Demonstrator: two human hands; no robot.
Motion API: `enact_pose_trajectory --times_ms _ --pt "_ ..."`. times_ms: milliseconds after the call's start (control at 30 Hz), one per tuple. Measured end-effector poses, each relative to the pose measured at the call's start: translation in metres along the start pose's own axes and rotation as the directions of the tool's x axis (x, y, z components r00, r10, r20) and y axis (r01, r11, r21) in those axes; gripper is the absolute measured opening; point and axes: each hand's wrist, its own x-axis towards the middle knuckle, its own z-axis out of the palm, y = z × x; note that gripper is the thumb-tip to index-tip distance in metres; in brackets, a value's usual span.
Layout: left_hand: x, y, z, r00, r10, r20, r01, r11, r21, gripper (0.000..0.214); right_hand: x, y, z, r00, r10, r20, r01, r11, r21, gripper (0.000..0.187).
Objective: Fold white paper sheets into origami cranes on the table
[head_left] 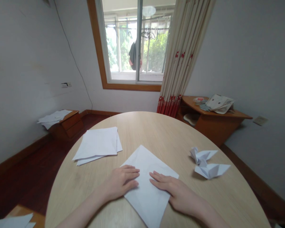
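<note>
A white sheet of paper [143,161] lies on the round wooden table with one corner pointing toward the window. Flat on its left side rests my left hand [123,180], fingers stretched out and the thumb a little apart. My right hand [169,186] lies on the right side of the same sheet, its fingers extended toward the middle. A strip of bare paper shows between the two sets of fingertips. The sheet's near corner runs out of the bottom of the view. Neither hand grips anything.
A stack of white paper [98,144] lies at the table's left. Folded paper figures [209,163] stand on the right. Beyond the table [142,122] are a corner cabinet [218,126] with a bag, a low drawer unit [71,126] with papers, and a curtain [180,63].
</note>
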Motion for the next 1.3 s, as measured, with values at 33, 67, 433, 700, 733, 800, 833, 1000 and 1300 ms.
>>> enact_pose_trajectory --times_ms 33,67,433,700,733,800,833,1000,1300 --pt "-0.001 0.0 -0.001 1.0 0.01 0.008 -0.01 1.0 -0.018 0.045 0.0 0.001 0.0 1.0 -0.007 -0.021 0.008 1.0 0.004 0.078" --pt "-0.001 0.0 -0.001 1.0 0.022 0.016 -0.021 0.999 -0.037 0.051 0.0 0.002 0.0 0.999 -0.016 -0.043 0.016 1.0 0.012 0.075" --pt "-0.004 0.003 -0.002 1.0 0.023 -0.02 -0.023 0.999 -0.044 0.068 0.006 0.008 0.002 0.969 0.061 -0.239 -0.035 0.993 0.112 0.044" --pt "-0.001 -0.005 0.013 0.947 -0.241 -0.215 0.237 0.971 -0.044 0.035 0.011 0.016 0.014 0.87 0.109 -0.48 -0.083 0.994 0.075 0.029" --pt "-0.001 -0.006 0.015 0.939 -0.257 -0.231 0.251 0.966 -0.054 0.035 0.012 0.018 0.016 0.855 0.132 -0.501 -0.109 0.991 0.076 0.03" --pt "0.0 -0.007 0.019 0.921 -0.295 -0.255 0.289 0.955 -0.062 0.035 0.014 0.021 0.021 0.833 0.17 -0.526 -0.148 0.985 0.083 0.034" --pt "0.0 -0.007 0.021 0.912 -0.314 -0.264 0.31 0.949 -0.058 0.036 0.015 0.022 0.023 0.826 0.184 -0.533 -0.164 0.983 0.085 0.037" --pt "0.0 -0.002 0.027 0.898 -0.289 -0.332 0.318 0.948 0.034 0.046 0.023 0.021 0.031 0.811 0.156 -0.563 -0.193 0.981 -0.006 0.052" --pt "0.007 0.005 0.031 0.924 -0.132 -0.358 0.275 0.881 0.385 0.054 0.031 0.023 0.045 0.868 0.038 -0.496 -0.162 0.964 -0.21 0.048"
